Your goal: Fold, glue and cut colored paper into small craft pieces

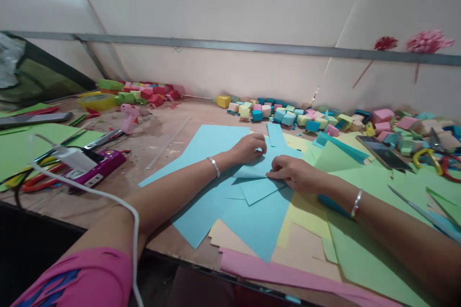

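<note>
A small piece of light blue paper (252,171), partly folded over, lies between my hands on larger light blue sheets (209,192). My left hand (249,148) is at its far side, fingers curled down onto the paper. My right hand (293,173) pinches the near right edge of the fold between thumb and index finger. Just below the fold lies a flat blue paper piece (261,191). A narrow blue strip (275,134) rests beyond my hands. Each wrist wears a silver bangle.
Several small paper boxes (288,119) line the wall. At left are a pink glue gun (128,117), a purple power strip (104,165) and a white cable (122,204) crossing my left arm. At right lie green sheets (370,230), a phone (383,152) and scissors (428,159).
</note>
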`<state>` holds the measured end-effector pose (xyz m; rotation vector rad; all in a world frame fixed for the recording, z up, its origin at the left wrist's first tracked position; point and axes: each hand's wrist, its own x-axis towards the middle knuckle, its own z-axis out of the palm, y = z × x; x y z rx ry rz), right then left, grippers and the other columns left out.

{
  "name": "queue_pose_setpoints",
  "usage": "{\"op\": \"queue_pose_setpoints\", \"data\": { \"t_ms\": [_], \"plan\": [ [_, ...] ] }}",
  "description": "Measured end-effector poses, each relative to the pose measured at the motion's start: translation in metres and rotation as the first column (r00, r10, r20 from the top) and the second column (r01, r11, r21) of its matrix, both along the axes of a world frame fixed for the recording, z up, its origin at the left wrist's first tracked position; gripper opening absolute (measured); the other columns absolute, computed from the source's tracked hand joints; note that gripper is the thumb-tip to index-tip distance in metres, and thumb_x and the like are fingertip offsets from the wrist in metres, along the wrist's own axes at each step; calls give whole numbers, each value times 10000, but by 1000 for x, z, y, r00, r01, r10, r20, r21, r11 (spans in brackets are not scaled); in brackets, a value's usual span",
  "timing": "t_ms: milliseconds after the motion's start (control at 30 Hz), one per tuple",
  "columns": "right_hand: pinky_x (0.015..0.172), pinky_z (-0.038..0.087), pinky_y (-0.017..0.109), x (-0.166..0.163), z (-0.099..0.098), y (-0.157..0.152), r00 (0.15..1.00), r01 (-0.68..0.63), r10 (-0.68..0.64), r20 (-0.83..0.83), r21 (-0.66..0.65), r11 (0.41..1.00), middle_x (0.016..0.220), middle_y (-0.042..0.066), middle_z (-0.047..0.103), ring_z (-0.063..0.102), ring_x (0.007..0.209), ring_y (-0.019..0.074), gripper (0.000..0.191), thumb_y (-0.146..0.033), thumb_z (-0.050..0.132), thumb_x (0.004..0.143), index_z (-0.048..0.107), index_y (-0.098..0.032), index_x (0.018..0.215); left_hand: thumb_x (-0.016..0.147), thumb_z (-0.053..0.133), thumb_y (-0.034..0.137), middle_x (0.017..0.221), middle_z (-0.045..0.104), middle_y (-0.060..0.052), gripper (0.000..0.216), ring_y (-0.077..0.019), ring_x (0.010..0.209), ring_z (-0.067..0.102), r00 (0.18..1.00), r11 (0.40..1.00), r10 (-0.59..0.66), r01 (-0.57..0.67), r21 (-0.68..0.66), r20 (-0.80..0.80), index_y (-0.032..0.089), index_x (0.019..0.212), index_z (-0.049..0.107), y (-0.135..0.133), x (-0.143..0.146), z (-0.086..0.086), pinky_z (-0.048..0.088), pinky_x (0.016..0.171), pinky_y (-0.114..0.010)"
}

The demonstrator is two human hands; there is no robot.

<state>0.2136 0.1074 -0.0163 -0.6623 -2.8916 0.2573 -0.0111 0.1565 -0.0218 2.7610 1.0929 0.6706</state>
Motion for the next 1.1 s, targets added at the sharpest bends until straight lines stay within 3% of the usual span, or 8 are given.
{"op": "queue_pose_setpoints", "data": {
  "t_ms": [100,200,300,367,500,800,1100],
  "plan": [
    [758,423,316,1,-1,1,1000,5,-5,-2,-8,1000,1039,99,624,563,893,206,395,-122,400,924,706,-249,1138,744,509,30,858,680,-38,264,-165,819,609,986,988,-153,152,-25,-71,202,769,708,-4,1,5,434,722,-253],
    [764,435,324,2,-2,0,1000,-15,15,-12,2,1000,1017,93,637,576,889,207,404,-131,389,925,710,-269,1127,771,553,77,868,695,-38,211,-162,784,611,970,976,-218,216,-36,-105,202,797,721,-6,1,9,423,686,-256],
    [791,449,324,2,-3,-1,999,-27,25,-44,-40,999,1013,89,637,580,926,207,404,-150,370,940,705,-275,1129,794,688,283,855,687,-41,95,-160,747,609,965,972,-234,230,-48,-120,194,809,716,-5,0,11,411,636,-255],
    [800,452,323,2,-2,-2,999,-15,12,-49,-62,998,1001,83,637,582,931,207,399,-175,357,955,709,-280,1111,734,767,402,852,674,-42,239,-160,732,602,965,973,-229,223,-53,-131,186,814,703,-3,1,11,394,598,-252],
    [776,453,309,1,0,-4,999,-13,10,-37,-79,997,971,78,640,595,895,206,401,-209,338,967,723,-281,1056,654,827,461,894,662,-57,382,-172,757,592,963,976,-217,209,-66,-162,169,857,687,-6,2,12,376,589,-255],
    [791,449,325,1,2,-4,999,-13,10,-37,-80,997,967,88,649,601,902,207,401,-238,333,972,723,-264,1062,605,833,518,1018,625,-93,592,-213,839,571,905,959,-276,237,-154,-324,171,1053,664,-11,-1,28,406,676,-281],
    [800,454,326,0,6,-3,1000,-23,22,-14,-34,999,1004,97,669,598,929,193,346,-223,375,988,708,-225,1086,461,868,488,1192,568,-74,881,-289,1106,534,907,890,-370,283,-358,-201,266,1272,604,-2,-16,28,437,938,-337]
  ]
}}
